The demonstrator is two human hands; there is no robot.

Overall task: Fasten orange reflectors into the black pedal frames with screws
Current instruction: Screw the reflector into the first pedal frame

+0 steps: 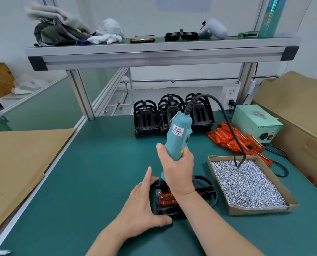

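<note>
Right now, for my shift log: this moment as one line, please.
phase: fastening | right hand: grips electric screwdriver, tip at orange reflector | left hand: braces black pedal frame | screw tray: right of frame

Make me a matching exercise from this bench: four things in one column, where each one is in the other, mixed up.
1. screwdriver
2. screws
3. loose reflectors
4. stacked frames

A. in a cardboard tray
B. gripped by the right hand
C. standing in rows at the mat's back edge
D. piled beside the power box

Pairs: 1-B, 2-A, 3-D, 4-C.
</note>
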